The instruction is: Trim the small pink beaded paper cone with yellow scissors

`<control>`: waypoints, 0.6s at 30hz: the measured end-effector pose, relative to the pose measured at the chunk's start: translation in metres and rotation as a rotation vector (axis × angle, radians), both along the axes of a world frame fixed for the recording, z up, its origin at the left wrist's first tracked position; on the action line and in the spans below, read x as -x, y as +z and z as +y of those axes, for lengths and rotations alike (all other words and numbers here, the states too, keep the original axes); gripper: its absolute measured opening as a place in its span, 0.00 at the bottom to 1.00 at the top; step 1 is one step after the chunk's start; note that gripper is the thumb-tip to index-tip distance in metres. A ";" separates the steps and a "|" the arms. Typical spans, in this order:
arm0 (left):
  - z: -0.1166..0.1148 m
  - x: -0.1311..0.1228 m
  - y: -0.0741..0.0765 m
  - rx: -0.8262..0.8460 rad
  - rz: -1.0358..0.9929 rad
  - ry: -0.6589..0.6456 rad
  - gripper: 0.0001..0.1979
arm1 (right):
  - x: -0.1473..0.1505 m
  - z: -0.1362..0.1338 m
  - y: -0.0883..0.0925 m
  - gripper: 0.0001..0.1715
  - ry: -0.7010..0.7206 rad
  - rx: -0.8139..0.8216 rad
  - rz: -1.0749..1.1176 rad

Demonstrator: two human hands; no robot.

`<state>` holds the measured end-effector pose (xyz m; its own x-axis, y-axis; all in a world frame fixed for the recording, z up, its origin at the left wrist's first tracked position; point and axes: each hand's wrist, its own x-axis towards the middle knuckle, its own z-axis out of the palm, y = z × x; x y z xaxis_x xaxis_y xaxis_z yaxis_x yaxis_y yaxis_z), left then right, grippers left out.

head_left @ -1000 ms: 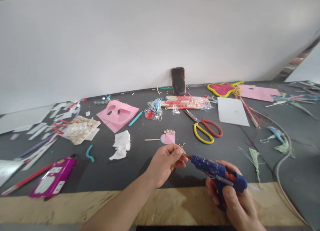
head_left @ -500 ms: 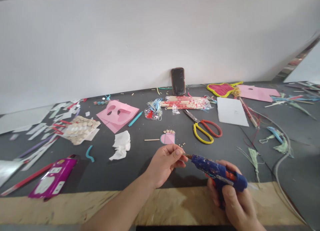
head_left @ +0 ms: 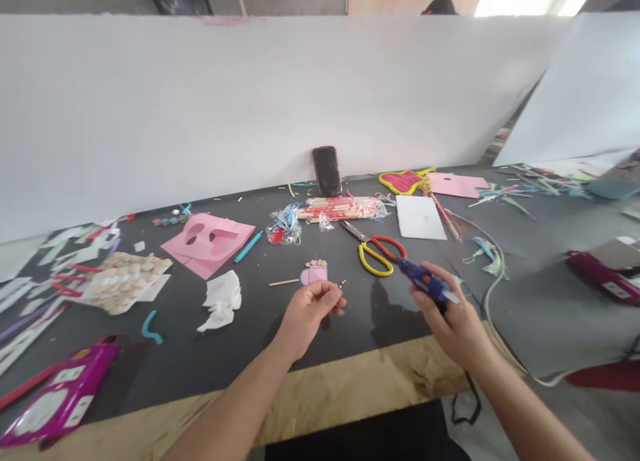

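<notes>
My right hand (head_left: 450, 314) is wrapped round a blue hot glue gun (head_left: 425, 279), its nozzle pointing left and away toward the scissors. My left hand (head_left: 310, 311) hovers over the dark table with thumb and fingertips pinched on something too small to make out. Just beyond those fingers lies a small pink paper heart (head_left: 314, 274) on a wooden stick, with tiny beads (head_left: 342, 285) scattered beside it. The two hands are apart, with bare dark table surface between them.
Yellow and red scissors (head_left: 377, 253) lie behind the glue gun. A phone (head_left: 327, 170) leans on the white wall. Pink paper with cutouts (head_left: 207, 241), a white tissue (head_left: 221, 300), a packet of sticks (head_left: 343, 208), white card (head_left: 420, 216), a magenta package (head_left: 60, 394) and a grey cable (head_left: 493, 294) surround the hands.
My right hand has carried the glue gun to the right, away from my left fingertips. The view has lifted and turned right, showing more of the table's right side.
</notes>
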<state>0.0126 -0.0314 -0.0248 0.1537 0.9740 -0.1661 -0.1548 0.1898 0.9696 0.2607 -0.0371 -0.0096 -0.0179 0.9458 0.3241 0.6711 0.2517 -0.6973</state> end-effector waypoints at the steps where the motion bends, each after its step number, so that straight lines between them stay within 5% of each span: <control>1: -0.001 0.000 0.000 -0.057 0.089 -0.009 0.10 | -0.013 0.007 0.004 0.25 -0.049 -0.020 -0.198; 4: -0.003 -0.003 0.000 -0.387 0.471 -0.046 0.08 | -0.047 0.030 0.008 0.29 -0.111 -0.001 -0.603; 8: -0.005 -0.010 -0.004 -0.777 0.825 -0.074 0.09 | -0.071 0.052 -0.003 0.27 -0.112 -0.003 -0.705; 12: -0.007 -0.020 -0.004 -0.869 1.003 -0.081 0.07 | -0.078 0.054 -0.009 0.25 -0.050 -0.038 -0.735; 18: 0.005 -0.037 0.005 -0.858 1.130 -0.110 0.06 | -0.073 0.041 0.006 0.23 -0.018 -0.124 -0.739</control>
